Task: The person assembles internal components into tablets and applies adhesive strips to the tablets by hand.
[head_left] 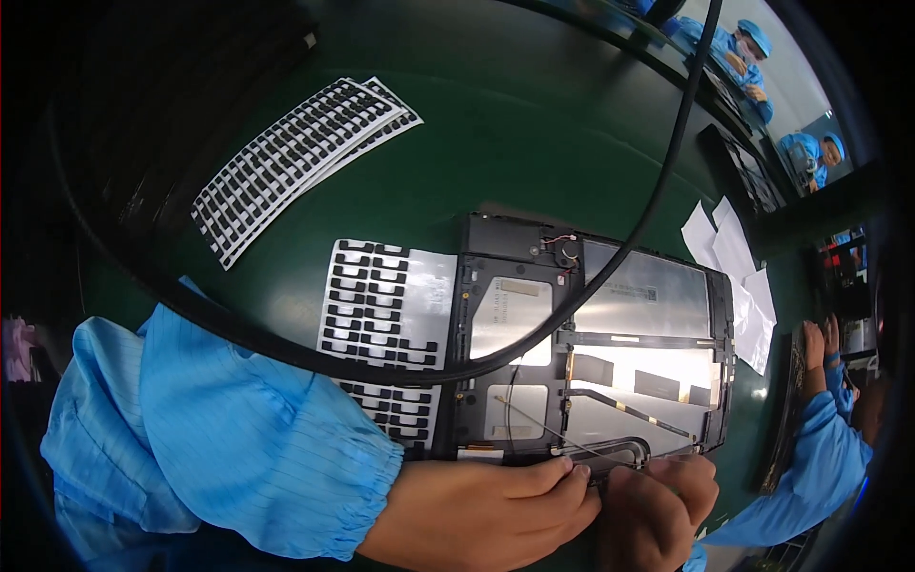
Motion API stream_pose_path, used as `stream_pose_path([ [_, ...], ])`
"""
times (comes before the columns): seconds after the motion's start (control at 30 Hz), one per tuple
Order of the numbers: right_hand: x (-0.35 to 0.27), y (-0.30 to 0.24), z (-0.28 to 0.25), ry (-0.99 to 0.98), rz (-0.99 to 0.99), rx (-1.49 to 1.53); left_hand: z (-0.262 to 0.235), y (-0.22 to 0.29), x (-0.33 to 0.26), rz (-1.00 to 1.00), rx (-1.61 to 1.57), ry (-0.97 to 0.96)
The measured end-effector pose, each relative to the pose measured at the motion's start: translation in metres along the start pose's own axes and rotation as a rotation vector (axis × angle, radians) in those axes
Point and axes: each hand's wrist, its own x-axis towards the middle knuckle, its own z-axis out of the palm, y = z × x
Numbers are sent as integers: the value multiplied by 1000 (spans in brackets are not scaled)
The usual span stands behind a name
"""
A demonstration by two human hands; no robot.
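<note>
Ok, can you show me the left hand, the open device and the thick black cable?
Left hand (500, 507), head view: back of the hand.
Open device (653, 307), head view: silver panel.
Thick black cable (429, 376), head view: low part of its curve.

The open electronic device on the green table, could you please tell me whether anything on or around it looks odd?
A thick black cable loops across the view in front of the open electronic device, partly hiding it; to its right, white paper sheets lie askew, overlapping untidily.
</note>
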Motion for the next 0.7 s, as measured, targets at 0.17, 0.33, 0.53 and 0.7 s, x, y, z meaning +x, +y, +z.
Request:
stream_pose_path([
  [0.17,4,-12,-7,-22,117,50,-21,1,5,78,68,-95],
  [0.33,3,-4,-4,-48,52,62,-27,-4,-10,150,147,-131],
  [0.53,-1,-22,-26,126,484,72,-69,-12,-70,93,43,17],
  [0.7,54,-46,-1,-54,592,279,-79,-34,-78,-255,119,-14],
])
